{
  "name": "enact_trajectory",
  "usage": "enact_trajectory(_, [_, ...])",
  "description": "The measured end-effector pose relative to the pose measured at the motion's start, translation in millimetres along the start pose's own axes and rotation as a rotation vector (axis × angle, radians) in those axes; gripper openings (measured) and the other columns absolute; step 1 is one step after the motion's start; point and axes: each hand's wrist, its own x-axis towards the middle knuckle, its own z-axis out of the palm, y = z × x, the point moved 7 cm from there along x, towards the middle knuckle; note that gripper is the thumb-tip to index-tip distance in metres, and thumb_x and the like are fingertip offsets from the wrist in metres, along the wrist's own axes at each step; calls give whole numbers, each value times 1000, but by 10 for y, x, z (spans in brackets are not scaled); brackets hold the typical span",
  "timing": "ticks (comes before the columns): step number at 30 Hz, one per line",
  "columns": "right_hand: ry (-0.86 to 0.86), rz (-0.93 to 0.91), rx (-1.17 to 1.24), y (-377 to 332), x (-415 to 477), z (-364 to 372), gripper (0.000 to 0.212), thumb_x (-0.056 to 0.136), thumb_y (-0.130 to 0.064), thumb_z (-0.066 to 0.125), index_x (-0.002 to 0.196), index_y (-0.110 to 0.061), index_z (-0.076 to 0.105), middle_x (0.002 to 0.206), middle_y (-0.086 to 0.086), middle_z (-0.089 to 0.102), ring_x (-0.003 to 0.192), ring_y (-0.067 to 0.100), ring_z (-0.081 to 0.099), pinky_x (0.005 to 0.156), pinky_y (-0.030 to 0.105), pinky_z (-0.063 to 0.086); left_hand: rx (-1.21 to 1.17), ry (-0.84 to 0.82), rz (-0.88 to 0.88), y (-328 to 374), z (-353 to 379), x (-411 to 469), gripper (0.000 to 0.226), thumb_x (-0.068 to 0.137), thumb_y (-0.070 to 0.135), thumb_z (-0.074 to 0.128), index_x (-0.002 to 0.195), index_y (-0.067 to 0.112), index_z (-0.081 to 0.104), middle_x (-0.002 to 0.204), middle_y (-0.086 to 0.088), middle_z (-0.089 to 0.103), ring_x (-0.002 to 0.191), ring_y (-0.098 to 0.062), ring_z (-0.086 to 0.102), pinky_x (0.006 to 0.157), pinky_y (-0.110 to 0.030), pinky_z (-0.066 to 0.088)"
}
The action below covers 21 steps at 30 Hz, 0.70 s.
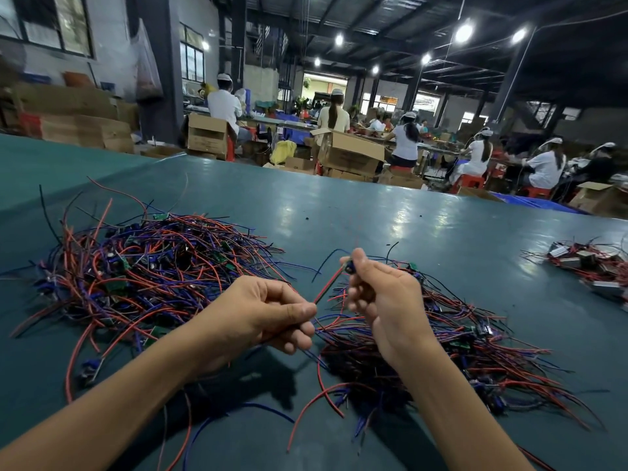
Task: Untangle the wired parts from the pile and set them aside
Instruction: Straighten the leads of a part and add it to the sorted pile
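Where wires [142, 277] tangle, left grip [268, 314], right grip [384, 300] (curled) on wired part [349, 266].

Round ceiling lamps [464, 31] at one o'clock light the dim hall and throw pale glare on the teal table [407, 219]. Dark shadows lie on it toward six o'clock. The right hand [380, 297] looks slightly motion-blurred, perhaps, and straight lines bow at the edges.
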Motion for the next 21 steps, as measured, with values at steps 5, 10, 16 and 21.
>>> enact_trajectory(5, [139,15,153,-43,71,-206,32,95,-18,67,66,-9,76,58,0,55,47,8,50,42,20,45,9,-66,-29,-20,78,-1,11,79,10,76,85,1,71,83,-27,71,67,-28,74,53,-29,57])
enact_trajectory(10, [123,59,256,8,86,-206,21,94,-20,68,85,-1,71,61,1,58,50,10,55,47,23,49,-97,-112,-30,-35,11,-6,22,81,0,71,102,-5,70,103,-34,70,88,-37,75,61,-31,61])
enact_trajectory(16, [9,59,280,-35,79,-226,20,93,-22,68,99,-3,69,76,5,66,65,14,65,60,27,56,-298,261,61,39,-357,84,32,74,13,74,103,0,69,90,-15,77,73,-15,76,56,-22,58])
enact_trajectory(21, [-101,53,284,-58,55,-102,16,99,-16,59,105,-9,71,79,6,66,74,20,68,63,32,57,-386,394,211,148,-545,69,29,73,12,75,101,8,68,86,-8,77,72,-13,75,58,-21,58])
